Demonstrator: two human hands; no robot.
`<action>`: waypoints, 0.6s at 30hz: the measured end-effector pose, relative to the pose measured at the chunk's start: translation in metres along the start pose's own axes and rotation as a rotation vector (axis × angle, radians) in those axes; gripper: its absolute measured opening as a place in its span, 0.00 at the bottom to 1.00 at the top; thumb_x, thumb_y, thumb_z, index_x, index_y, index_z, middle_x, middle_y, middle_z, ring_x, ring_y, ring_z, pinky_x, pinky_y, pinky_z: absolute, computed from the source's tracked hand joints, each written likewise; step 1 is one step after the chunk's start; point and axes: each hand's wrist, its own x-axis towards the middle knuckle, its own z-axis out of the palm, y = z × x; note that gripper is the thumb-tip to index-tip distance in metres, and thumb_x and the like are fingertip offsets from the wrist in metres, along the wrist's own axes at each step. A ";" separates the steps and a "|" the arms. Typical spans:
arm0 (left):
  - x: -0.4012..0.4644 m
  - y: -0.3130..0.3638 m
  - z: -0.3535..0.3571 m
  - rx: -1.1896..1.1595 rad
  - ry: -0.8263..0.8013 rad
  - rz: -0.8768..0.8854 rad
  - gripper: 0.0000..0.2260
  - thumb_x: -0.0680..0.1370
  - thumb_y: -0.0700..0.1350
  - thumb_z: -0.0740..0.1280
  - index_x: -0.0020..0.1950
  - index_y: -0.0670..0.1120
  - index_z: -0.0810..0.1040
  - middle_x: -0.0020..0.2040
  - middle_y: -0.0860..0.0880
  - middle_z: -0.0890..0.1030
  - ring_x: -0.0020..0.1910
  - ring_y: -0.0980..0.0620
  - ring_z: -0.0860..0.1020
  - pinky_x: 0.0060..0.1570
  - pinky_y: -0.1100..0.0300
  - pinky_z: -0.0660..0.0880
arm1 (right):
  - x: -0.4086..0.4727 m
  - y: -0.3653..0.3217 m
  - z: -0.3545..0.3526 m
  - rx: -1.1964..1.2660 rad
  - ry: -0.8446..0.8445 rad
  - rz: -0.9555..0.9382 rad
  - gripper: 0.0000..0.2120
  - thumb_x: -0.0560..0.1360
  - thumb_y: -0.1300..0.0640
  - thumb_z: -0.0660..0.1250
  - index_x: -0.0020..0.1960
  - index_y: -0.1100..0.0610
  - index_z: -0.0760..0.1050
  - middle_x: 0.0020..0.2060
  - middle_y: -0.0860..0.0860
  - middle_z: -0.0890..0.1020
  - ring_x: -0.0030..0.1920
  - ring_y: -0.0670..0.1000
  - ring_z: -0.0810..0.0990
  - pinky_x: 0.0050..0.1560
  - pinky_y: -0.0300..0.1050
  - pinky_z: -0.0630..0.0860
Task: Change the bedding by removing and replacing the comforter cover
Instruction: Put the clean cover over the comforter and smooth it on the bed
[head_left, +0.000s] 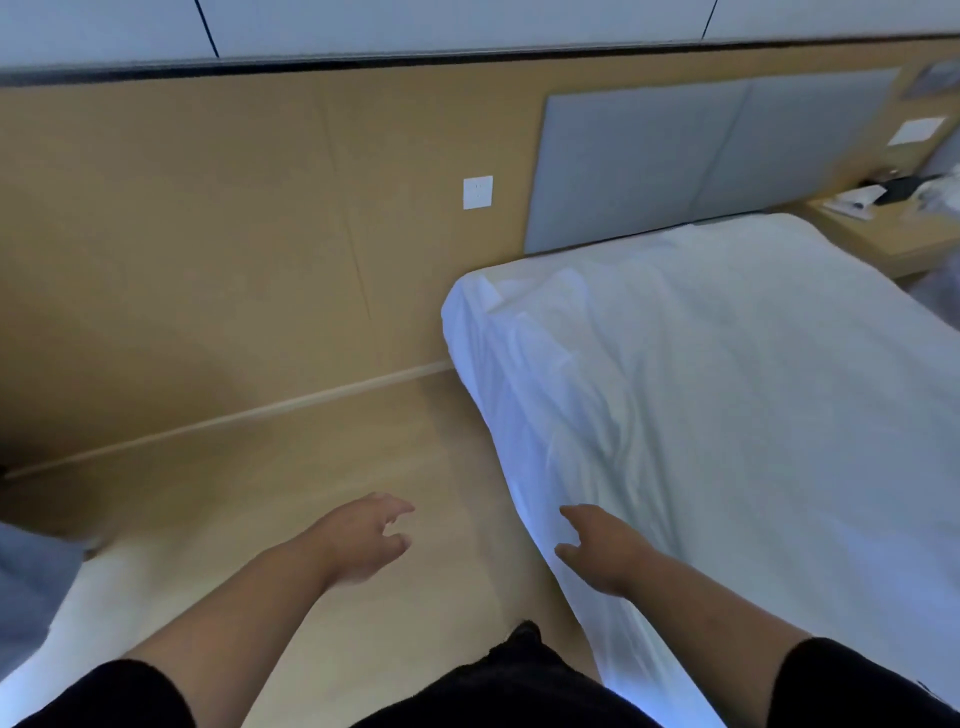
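A bed (727, 389) covered in wrinkled white bedding fills the right half of the head view, its near corner draped down toward the floor. My right hand (597, 551) hovers at the bed's left edge with fingers loosely spread, holding nothing; whether it touches the fabric is unclear. My left hand (363, 540) is stretched out over the wooden floor to the left of the bed, fingers relaxed and empty. More white fabric (62, 623) lies at the lower left.
A grey padded headboard (701, 161) is fixed to the tan wall behind the bed. A wall socket (478, 192) sits left of it. A wooden nightstand (883, 234) with small items stands at the far right. The wooden floor (311, 457) stretches left of the bed.
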 end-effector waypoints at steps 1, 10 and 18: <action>0.017 0.002 -0.009 0.003 -0.013 -0.013 0.21 0.82 0.51 0.63 0.75 0.51 0.67 0.71 0.51 0.72 0.68 0.55 0.71 0.61 0.68 0.63 | 0.017 0.003 -0.012 -0.005 -0.014 0.001 0.31 0.82 0.47 0.59 0.81 0.54 0.53 0.80 0.50 0.59 0.78 0.51 0.61 0.74 0.45 0.59; 0.124 -0.011 -0.103 -0.119 0.019 -0.111 0.20 0.81 0.49 0.64 0.73 0.52 0.69 0.69 0.53 0.74 0.65 0.56 0.73 0.61 0.67 0.67 | 0.149 -0.025 -0.137 -0.123 -0.022 -0.058 0.31 0.81 0.47 0.60 0.81 0.51 0.55 0.78 0.49 0.62 0.75 0.50 0.65 0.72 0.45 0.64; 0.232 -0.076 -0.179 -0.219 -0.040 -0.122 0.20 0.80 0.47 0.65 0.73 0.53 0.70 0.62 0.55 0.75 0.57 0.57 0.75 0.54 0.67 0.68 | 0.269 -0.073 -0.178 -0.069 -0.030 0.002 0.32 0.81 0.48 0.61 0.81 0.50 0.54 0.78 0.51 0.63 0.75 0.52 0.67 0.70 0.47 0.67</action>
